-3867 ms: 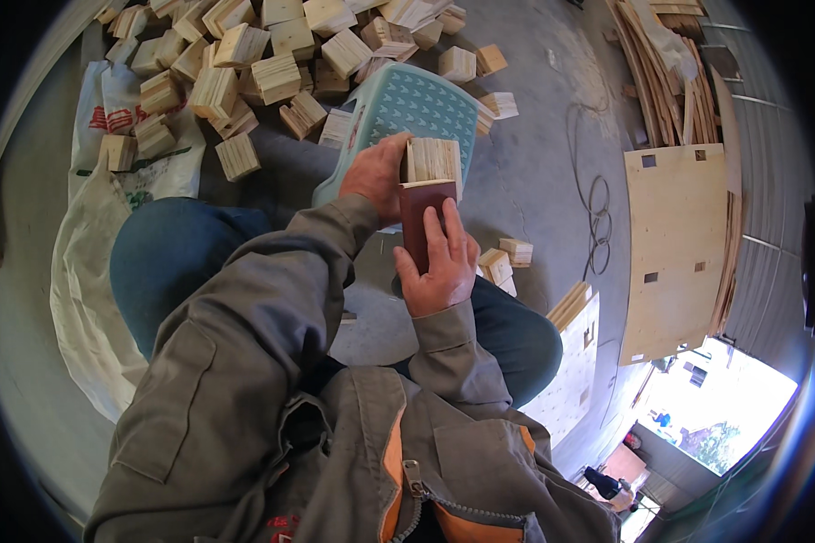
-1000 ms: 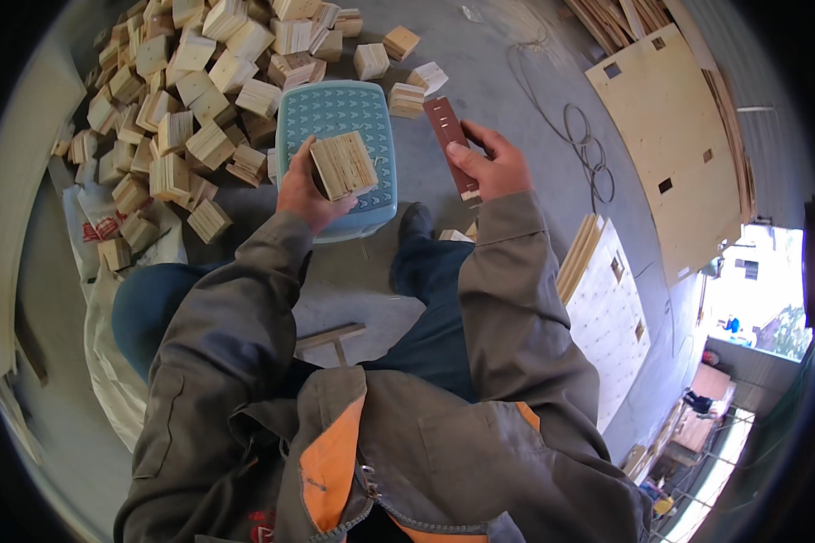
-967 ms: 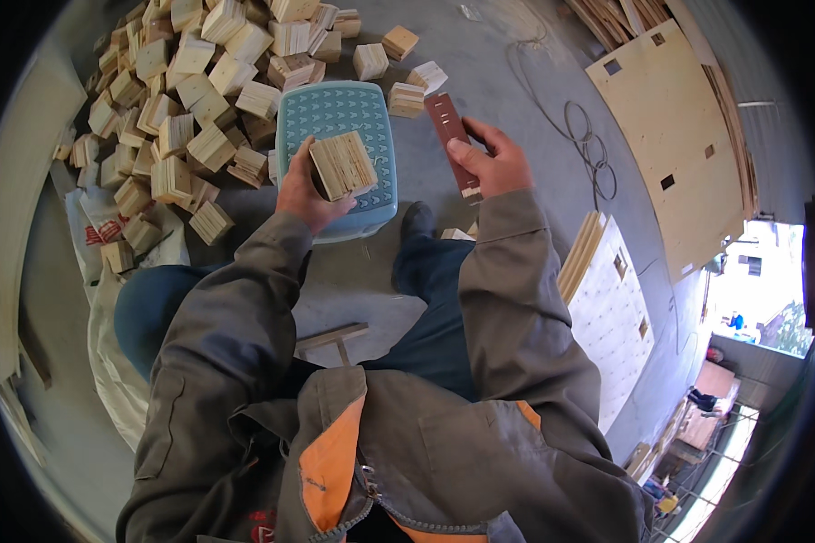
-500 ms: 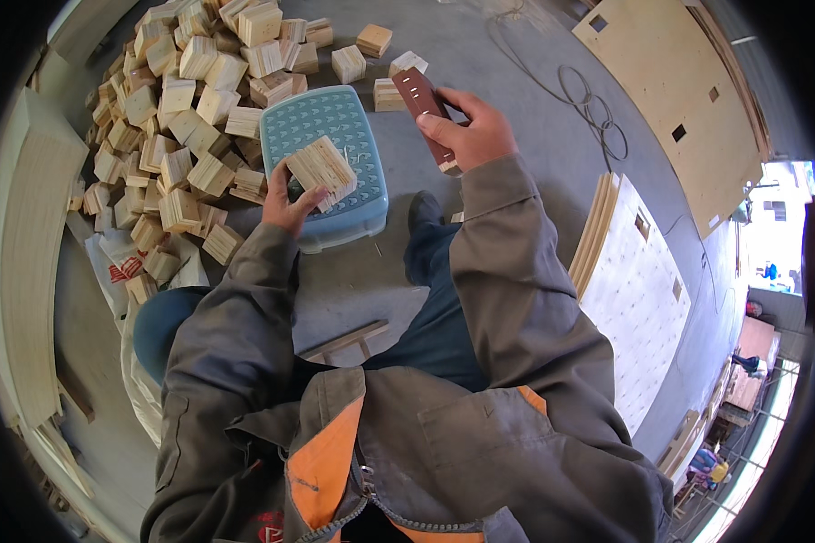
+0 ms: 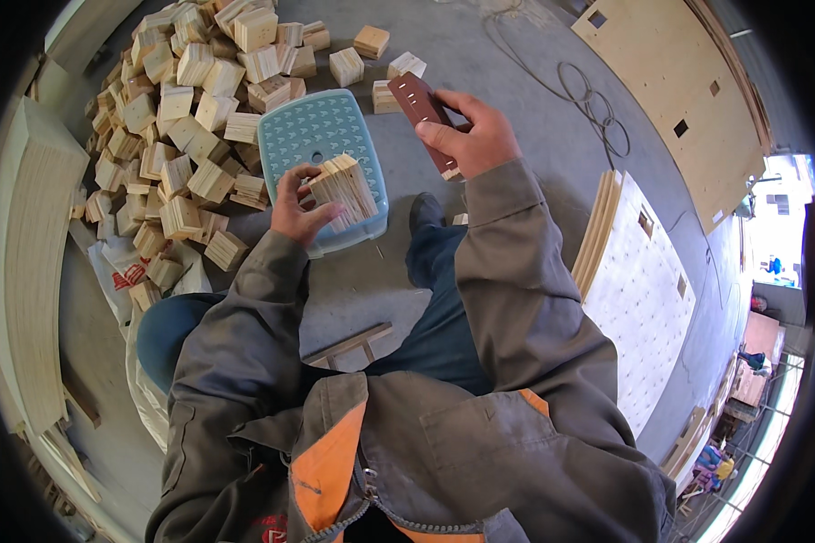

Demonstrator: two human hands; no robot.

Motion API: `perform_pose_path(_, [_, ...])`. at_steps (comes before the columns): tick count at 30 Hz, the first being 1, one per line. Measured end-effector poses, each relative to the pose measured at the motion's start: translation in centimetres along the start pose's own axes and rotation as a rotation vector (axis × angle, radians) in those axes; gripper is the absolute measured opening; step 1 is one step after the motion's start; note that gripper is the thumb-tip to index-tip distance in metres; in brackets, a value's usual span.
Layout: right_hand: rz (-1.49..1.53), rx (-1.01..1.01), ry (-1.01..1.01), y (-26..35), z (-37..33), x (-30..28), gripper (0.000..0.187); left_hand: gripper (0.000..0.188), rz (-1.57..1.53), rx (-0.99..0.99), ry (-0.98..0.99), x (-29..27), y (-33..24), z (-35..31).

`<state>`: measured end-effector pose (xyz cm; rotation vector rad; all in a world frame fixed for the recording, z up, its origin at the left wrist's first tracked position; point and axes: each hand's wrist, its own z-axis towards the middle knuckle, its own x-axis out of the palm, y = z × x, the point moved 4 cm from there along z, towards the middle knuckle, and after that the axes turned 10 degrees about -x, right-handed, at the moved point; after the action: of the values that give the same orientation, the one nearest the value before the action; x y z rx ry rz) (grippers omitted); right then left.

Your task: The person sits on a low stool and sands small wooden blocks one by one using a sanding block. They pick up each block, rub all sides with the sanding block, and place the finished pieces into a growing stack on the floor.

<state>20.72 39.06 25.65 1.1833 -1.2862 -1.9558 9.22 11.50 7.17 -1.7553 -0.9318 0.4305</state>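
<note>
Head view gives me, from the left, a white sack [image 5: 145, 385] on the floor, then a big heap of wooden blocks [image 5: 186, 136]. Next I see the left hand [image 5: 301, 210]; its thumb and fingers are grasping a layered block [image 5: 348, 193] at the left side. This block is tilted over the light-blue stool [image 5: 303, 131]; whether it touches the top, I cannot tell. More to the right, the right hand [image 5: 476, 131] is clenched around a red-brown bar [image 5: 417, 102], apart from the block. Farther right I see a looped cable [image 5: 586, 107] and a white-faced panel [image 5: 643, 290].
</note>
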Motion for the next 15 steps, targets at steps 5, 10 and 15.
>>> perform_pose_path(5, [-0.011, -0.02, 0.028, 0.1, 0.0, 0.2, 0.063, 0.12, 0.063, 0.021, -0.076, 0.0, -1.4, -0.1])
perform_pose_path(10, [-0.018, -0.034, 0.032, -0.7, -0.1, 0.3, 0.065, 0.131, -0.047, -0.032, 0.004, -1.1, -0.5, 1.0])
perform_pose_path(15, [0.014, 0.011, 0.027, -0.5, -0.4, 0.1, 0.067, 0.13, 0.22, 0.256, -0.135, 0.4, -3.9, -0.4])
